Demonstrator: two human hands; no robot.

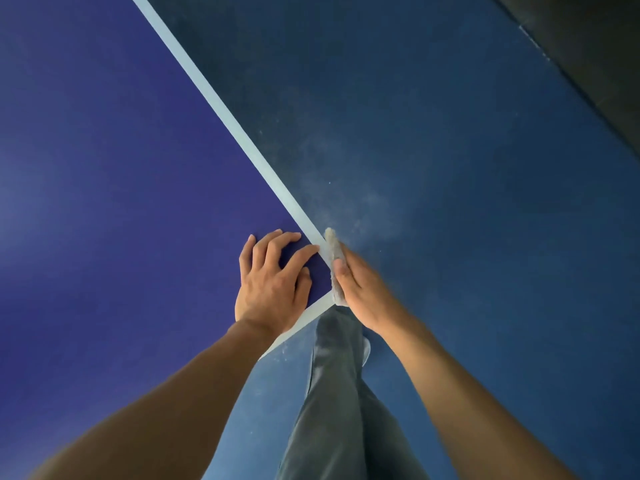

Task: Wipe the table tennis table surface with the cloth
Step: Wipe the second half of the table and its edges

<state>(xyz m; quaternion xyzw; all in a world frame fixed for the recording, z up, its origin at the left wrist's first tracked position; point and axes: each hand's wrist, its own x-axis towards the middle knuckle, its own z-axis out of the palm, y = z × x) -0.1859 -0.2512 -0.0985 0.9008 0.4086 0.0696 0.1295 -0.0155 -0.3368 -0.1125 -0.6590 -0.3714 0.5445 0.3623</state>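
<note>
**Desk:** Head view. What do we have at the corner (327, 304) of the bench (121, 168)?

**Photographer:** A person leans over the blue table tennis bench. The left grip (273, 289) rests just inside the corner with its fingers spread and lightly bent, fingertips on the surface, holding nothing. The right grip (363, 292) sits just outside the corner and is closed round a pale, folded cloth (334, 258), with the thumb pressed along it.

**Desk:** And the cloth itself?

**Photographer:** It stands on its edge just beyond the corner, against the white line (221, 105) that runs away along the bench's side. I cannot tell whether it touches the surface or only the rim.

**Desk:** How will it handle?

**Photographer:** It looks light, soft and thick, probably a fuzzy weave that bunches easily. It is not fragile and not slippery. My guess is that it wipes best laid flat under the palm and fingers, rather than pinched edge-on. The bench looks hard, flat and matte, so the cloth should glide over it.

**Desk:** Any containers?

**Photographer:** None in frame, no bucket or bottle. Past the corner there is only a dusty, dark blue floor (450, 168), and below it a grey trouser leg (339, 393).
</note>
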